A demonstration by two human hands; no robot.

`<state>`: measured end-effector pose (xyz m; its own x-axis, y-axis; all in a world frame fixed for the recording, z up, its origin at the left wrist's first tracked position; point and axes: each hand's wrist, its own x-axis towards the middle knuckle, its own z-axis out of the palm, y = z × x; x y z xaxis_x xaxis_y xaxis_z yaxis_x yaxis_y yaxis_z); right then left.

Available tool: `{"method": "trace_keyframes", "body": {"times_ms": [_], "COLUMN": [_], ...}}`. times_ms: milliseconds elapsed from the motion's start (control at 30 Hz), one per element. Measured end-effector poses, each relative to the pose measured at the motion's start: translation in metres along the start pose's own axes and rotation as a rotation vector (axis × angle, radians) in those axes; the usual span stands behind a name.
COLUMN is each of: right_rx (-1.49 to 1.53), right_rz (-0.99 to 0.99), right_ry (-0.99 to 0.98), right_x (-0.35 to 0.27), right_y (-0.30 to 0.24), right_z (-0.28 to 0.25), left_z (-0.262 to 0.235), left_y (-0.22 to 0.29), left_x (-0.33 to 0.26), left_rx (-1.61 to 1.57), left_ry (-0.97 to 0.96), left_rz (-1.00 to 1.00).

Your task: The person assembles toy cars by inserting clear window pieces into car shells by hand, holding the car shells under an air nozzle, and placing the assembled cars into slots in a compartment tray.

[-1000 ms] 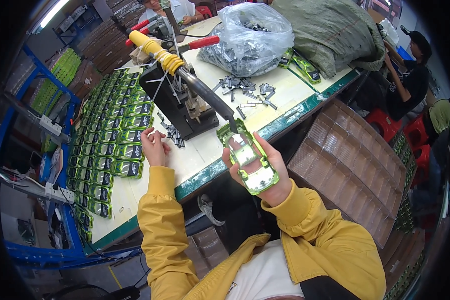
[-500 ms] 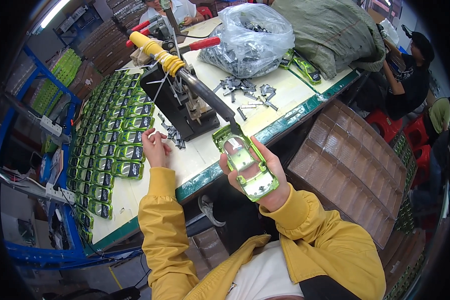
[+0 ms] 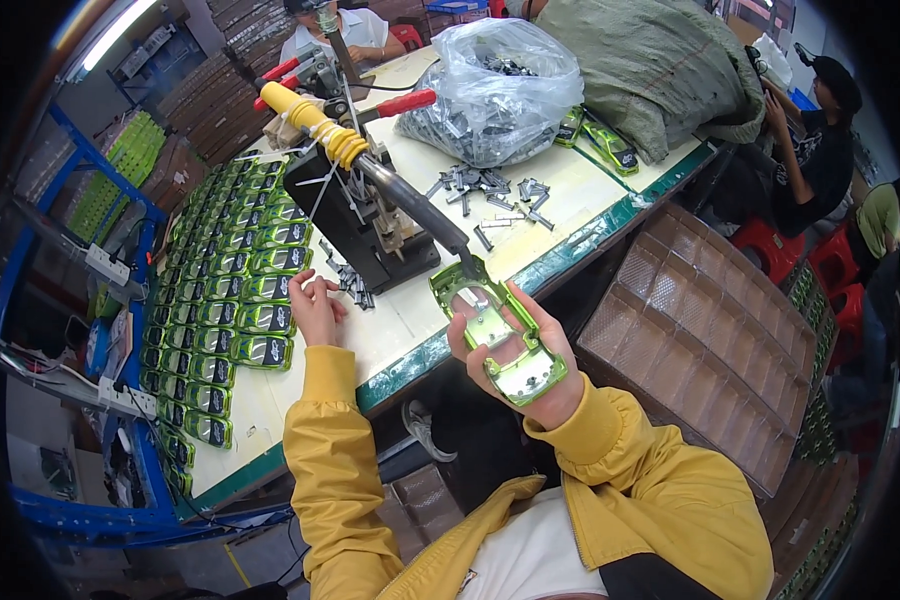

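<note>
In my right hand (image 3: 548,385) lies a translucent green toy car body shell (image 3: 515,378), its hollow inside facing up and my fingers wrapped round its sides. The far end of the shell is right at the lower tip of a dark lever (image 3: 415,205) with a yellow-wrapped handle; I cannot tell if they touch. My left hand (image 3: 316,310) rests over the table beside the press, its fingers curled together. What they hold, if anything, is too small to make out. Close to those fingers lies a small pile of dark grey pins (image 3: 355,285).
Rows of green car shells (image 3: 235,290) cover the table's left side. Behind the press (image 3: 345,215) sits a clear bag (image 3: 500,100) of grey parts, with loose pins (image 3: 475,185) before it. A green sack (image 3: 650,70) stands far right. Brown compartment trays (image 3: 700,340) are stacked at right.
My left hand has shifted slightly, its fingers more curled in. The right hand still holds the car shell at the lever's tip. The whole view has turned a little.
</note>
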<state>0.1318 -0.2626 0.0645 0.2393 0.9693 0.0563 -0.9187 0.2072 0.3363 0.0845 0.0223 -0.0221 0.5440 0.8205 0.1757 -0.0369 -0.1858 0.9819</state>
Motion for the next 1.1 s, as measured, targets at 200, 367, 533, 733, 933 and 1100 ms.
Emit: {"method": "trace_keyframes", "body": {"times_ms": [200,367,533,733,933,1100], "right_rx": [0.038,-0.028,-0.1,-0.156,-0.145,-0.165], "right_rz": [-0.015,-0.059,-0.097,-0.154,-0.153,-0.172], "right_ry": [0.003,0.016,0.027,0.045,0.033,0.033], "right_x": [0.001,0.002,0.003,0.005,0.007,0.005], "right_y": [0.0,0.004,0.006,0.009,0.009,0.009], "right_z": [-0.002,-0.001,-0.003,-0.001,-0.004,-0.003], "left_z": [0.001,0.002,0.001,0.001,0.0,0.001], "left_y": [0.004,0.004,0.003,0.002,0.0,0.002], "left_x": [-0.002,-0.002,-0.001,-0.001,-0.001,-0.001], "left_rx": [0.003,-0.006,-0.025,-0.029,-0.016,-0.015], "left_ry": [-0.003,0.004,-0.004,0.0,0.007,0.005], "left_rz": [-0.01,-0.007,0.002,0.0,0.004,-0.006]}}
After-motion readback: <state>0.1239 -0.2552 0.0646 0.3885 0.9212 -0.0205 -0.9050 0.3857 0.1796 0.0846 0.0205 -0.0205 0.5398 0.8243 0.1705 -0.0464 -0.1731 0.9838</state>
